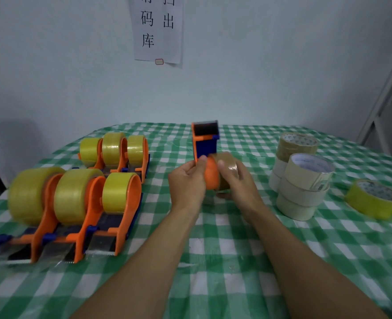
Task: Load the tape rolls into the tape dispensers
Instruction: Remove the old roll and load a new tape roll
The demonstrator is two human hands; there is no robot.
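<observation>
1. Tape dispensers [75, 215], six orange ones already carrying yellow rolls, stand in two rows on the left of the table [213, 249], which is covered in green checked cloth.
2. Spare rolls wait on the right: a cream stack [303, 187], a brown stack [296, 143] just behind it, and a single yellow roll [374, 199] farther right.
3. The held dispenser [205, 143], orange and blue, is raised above the middle of the table, its cutter end pointing toward the far wall.
4. A brown roll [227, 171] sits against the right side of that dispenser's round orange hub. The picture is blurred here, so it is unclear whether it is fully seated.
5. The left hand [187, 183] has its fingers curled round the dispenser body, thumb on the blue part. The right hand [238, 183] has its fingers wrapped over the brown roll.
6. Likely risks: pushed on at a tilt, the roll could jam on the hub. Facing the wrong way, the tape would feed sticky side out. A slack left grip could let the dispenser twist or drop.
</observation>
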